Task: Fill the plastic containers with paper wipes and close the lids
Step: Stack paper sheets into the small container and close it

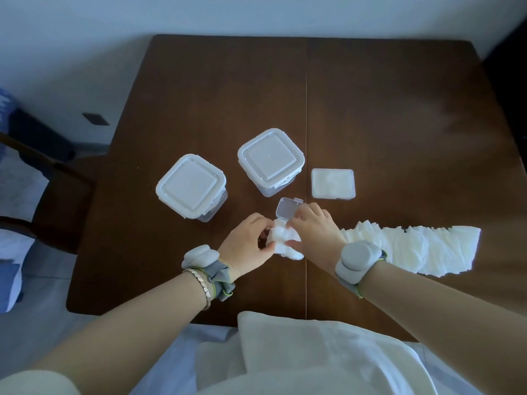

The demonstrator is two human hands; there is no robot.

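A small clear plastic container stands at the table's middle with its hinged lid (287, 210) raised. White paper wipes (285, 240) bulge out of it. My left hand (248, 243) grips the wipes and the container's left side. My right hand (313, 226) presses down on the wipes from the right, fingertips near the lid. A flat small container (333, 183) with its lid down and wipes inside lies just beyond. A fanned row of loose wipes (413, 249) stretches to the right of my right wrist.
Two taller square containers with clip lids, one (191, 186) at the left and one (271, 161) behind the small box, stand on the dark wooden table (370, 109). A chair (42, 178) is off the table's left edge. White cloth covers my lap.
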